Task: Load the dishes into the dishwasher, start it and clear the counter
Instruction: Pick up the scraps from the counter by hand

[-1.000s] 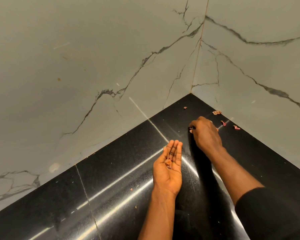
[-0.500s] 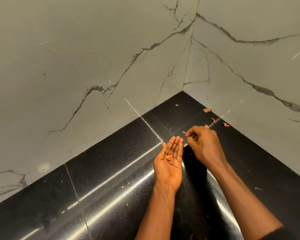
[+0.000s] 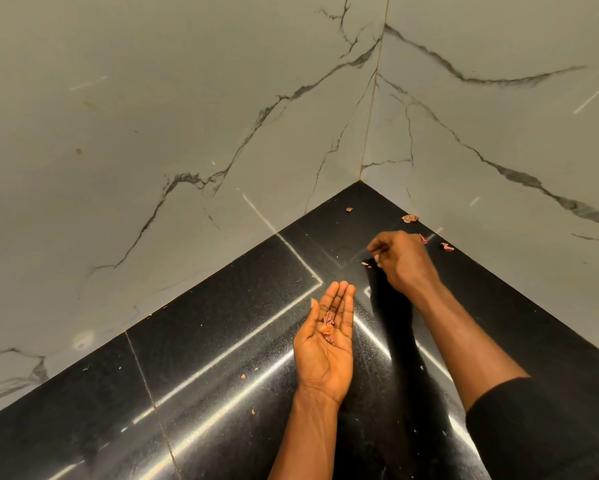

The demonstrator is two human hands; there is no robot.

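Observation:
My left hand [image 3: 327, 344] lies palm up over the black counter [image 3: 221, 341], fingers straight, with a few pinkish peel scraps [image 3: 327, 325] resting in the palm. My right hand [image 3: 403, 259] is farther back near the corner, knuckles up and fingers curled down at the counter. Its thumb tip sits right beside a small scrap [image 3: 366, 264]; nothing shows between its fingers. More loose scraps [image 3: 409, 218] lie near the right wall, among them a reddish scrap [image 3: 447, 247] and a tiny scrap [image 3: 349, 209] by the corner.
Marble-look walls [image 3: 187, 133] meet in a corner behind the counter and close it on two sides. Small crumbs [image 3: 243, 376] dot the polished surface left of my left forearm. No dishes or dishwasher are in view.
My right hand came back to my left palm, then reached out again toward the corner scraps. My left hand stayed palm up with scraps in it.

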